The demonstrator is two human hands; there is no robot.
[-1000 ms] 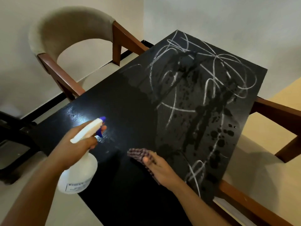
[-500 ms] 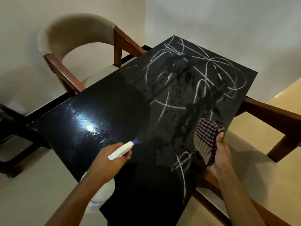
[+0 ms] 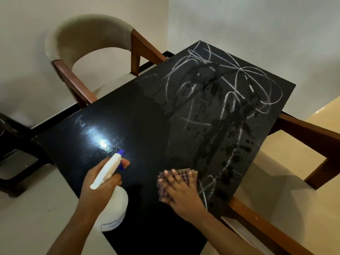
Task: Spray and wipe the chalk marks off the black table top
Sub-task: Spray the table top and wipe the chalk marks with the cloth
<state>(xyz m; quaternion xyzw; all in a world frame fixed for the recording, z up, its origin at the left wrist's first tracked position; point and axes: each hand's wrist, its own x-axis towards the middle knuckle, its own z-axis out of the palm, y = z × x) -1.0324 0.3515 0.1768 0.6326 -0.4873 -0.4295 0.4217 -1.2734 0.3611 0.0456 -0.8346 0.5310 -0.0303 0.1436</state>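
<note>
Item: black bench (image 3: 139,126), one corner toward the far wall.

Change noted: half a second ago the right hand (image 3: 181,192) held the checked cloth (image 3: 177,176) bunched and lifted at the right edge; now it lies flat with fingers spread wide, pressing the cloth onto the near part of the top, just left of the lowest chalk marks (image 3: 230,85). Judged: spraying pauses and a wiping stroke begins.

Left hand (image 3: 100,184): closed around the neck of the white spray bottle (image 3: 112,203), one finger at the blue trigger, nozzle aimed across the surface.

Surface: left and near portions dark and glossy with a bright reflection, apparently clean. Far and right portions carry white looping scribbles overlaid with dark wet spots and runs. Most marks remain.

Room: pale walls; cushioned wooden armchair (image 3: 88,45) at the left edge; a second wooden chair frame (image 3: 303,129) at the right.
</note>
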